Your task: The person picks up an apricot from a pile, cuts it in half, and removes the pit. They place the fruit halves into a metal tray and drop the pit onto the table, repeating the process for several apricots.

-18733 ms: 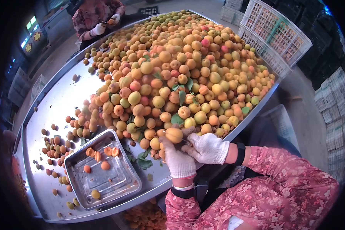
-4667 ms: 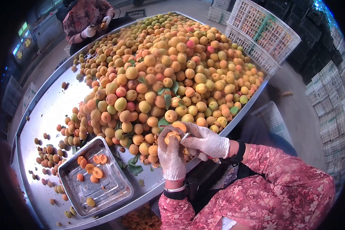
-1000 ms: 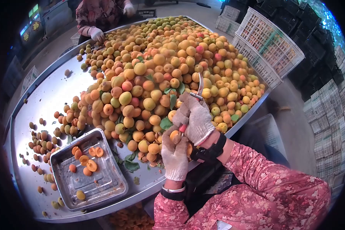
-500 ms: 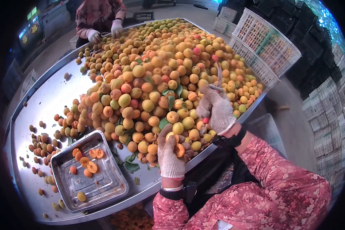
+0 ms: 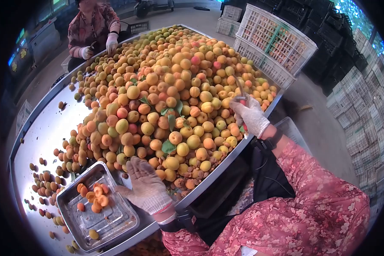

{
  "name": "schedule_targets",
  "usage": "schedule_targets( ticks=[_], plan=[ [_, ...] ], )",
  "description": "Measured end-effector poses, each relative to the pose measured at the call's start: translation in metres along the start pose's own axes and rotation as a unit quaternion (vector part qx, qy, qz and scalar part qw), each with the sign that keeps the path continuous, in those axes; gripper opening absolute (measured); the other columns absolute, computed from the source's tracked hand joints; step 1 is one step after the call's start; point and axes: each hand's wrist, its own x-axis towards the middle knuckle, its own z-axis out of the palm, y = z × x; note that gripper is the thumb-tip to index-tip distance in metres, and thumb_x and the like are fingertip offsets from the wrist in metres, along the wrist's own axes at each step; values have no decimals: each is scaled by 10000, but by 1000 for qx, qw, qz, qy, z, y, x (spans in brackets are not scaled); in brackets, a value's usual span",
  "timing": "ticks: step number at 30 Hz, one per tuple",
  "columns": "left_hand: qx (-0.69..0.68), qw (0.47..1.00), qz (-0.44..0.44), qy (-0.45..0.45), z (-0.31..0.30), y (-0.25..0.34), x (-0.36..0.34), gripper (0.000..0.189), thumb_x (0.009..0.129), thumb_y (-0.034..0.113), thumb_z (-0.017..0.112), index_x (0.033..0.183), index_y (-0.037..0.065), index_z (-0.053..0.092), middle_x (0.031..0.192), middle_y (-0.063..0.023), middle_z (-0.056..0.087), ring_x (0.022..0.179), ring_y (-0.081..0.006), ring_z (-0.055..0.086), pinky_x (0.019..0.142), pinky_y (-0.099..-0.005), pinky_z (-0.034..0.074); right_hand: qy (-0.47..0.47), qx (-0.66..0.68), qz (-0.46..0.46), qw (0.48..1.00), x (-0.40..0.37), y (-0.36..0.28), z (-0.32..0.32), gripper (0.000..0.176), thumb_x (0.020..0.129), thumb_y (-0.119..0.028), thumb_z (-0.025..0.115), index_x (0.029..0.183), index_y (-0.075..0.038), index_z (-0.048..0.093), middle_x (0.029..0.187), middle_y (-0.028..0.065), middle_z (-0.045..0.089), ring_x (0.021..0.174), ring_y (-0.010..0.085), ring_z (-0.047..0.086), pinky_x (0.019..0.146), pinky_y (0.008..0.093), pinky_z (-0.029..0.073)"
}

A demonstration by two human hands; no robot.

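Note:
My left hand (image 5: 146,187), in a white knit glove with soiled fingers, is open beside the right rim of a metal tray (image 5: 130,213). Its fingers are spread, with nothing in them. Several apricot halves (image 5: 101,199) lie in the tray, cut faces showing on some, along with a small whole apricot (image 5: 94,234). My right hand (image 5: 252,117), gloved too, is closed around a red-handled knife (image 5: 240,85) whose thin curved blade points up and away. It hovers over the right edge of a large heap of apricots (image 5: 166,102).
The heap covers much of a metal table (image 5: 42,128); loose apricots lie at its left. Across the table, a gloved person (image 5: 91,32) works at the heap. White plastic crates (image 5: 277,40) stand at right, with black crates (image 5: 303,21) and more stacked white crates (image 5: 362,115) behind.
My left hand has moved left from the heap to the tray and opened; the apricot halves it held are gone from it. My right hand still holds the knife. The view has shifted slightly.

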Motion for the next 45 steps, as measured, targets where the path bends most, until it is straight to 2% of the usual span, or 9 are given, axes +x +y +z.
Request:
schedule_targets(
  ticks=[2, 6, 19, 25, 32, 35, 36, 39, 45],
  plan=[
    [20, 999, -30, -34, -11, 0, 3, 655, 928, 474, 547, 1301, -56, 447, 1190, -200, 578, 1096, -283, 582, 870, -401, 550, 7, -63, -6, 998, 13, 3, -3, 241, 881, -202, 675, 1035, -56, 560, 720, 4, 561, 470, 74, 493, 423, 228, 402],
    [71, 995, -50, -51, -17, -5, 3, 510, 938, 420, 555, 1221, -3, 531, 1127, -161, 600, 999, -263, 608, 825, -387, 558, -74, -434, -189, 878, 44, 22, -2, 473, 799, -306, 683, 1167, -35, 561, 1026, 187, 663, 1002, 345, 634, 870, 385, 487],
    [276, 954, -103, 53, -4, -47, -11, 362, 967, 322, 517, 1195, 43, 550, 1000, -95, 591, 857, -214, 582, 741, -330, 483, -133, -512, -152, 835, 62, 30, 32, 441, 764, -247, 635, 1163, -74, 560, 967, 192, 667, 921, 367, 643, 793, 423, 519],
    [567, 816, -91, -63, -1, -67, -22, 369, 982, 173, 486, 1315, 19, 448, 1076, -111, 569, 838, -171, 624, 697, -292, 542, -213, -325, -204, 898, 11, 8, 35, 481, 670, -213, 760, 1088, -22, 617, 902, 153, 662, 838, 224, 656, 760, 318, 527],
    [676, 720, -27, -154, -12, -72, -26, 392, 980, 182, 477, 1325, -4, 470, 1216, -134, 550, 928, -156, 607, 732, -263, 525, -353, -327, -189, 856, -51, -7, 78, 446, 727, -238, 681, 1116, -36, 598, 812, 176, 646, 751, 312, 668, 679, 385, 530],
    [605, 780, -107, -120, 8, -60, -28, 393, 991, 280, 459, 1264, 3, 517, 1119, -108, 595, 968, -188, 595, 843, -332, 491, -375, -233, -163, 882, -51, -20, 85, 413, 825, -244, 662, 1173, -43, 570, 850, 102, 637, 731, 201, 647, 667, 343, 520],
    [338, 925, -161, -58, -16, -67, -19, 423, 982, 360, 468, 1268, 53, 516, 1030, -92, 606, 876, -201, 601, 738, -330, 503, -360, -159, -93, 915, -55, -38, 86, 371, 871, -225, 622, 1189, -44, 559, 848, 85, 631, 702, 165, 633, 630, 314, 514],
    [220, 958, -184, -12, -15, -58, -18, 485, 974, 438, 459, 1296, 77, 495, 965, -82, 603, 814, -205, 585, 666, -320, 486, -304, 53, -20, 951, -46, -52, 74, 266, 974, -188, 502, 1193, -43, 541, 782, 33, 603, 597, 84, 578, 531, 227, 471],
    [258, 959, -120, -17, -3, -61, -22, 483, 989, 419, 451, 1321, 68, 466, 1040, -55, 561, 888, -167, 559, 696, -278, 478, -344, -123, 99, 925, -68, -25, 74, 316, 1013, -286, 479, 1162, -11, 522, 677, -22, 514, 517, 48, 463, 470, 206, 386]
  ],
)
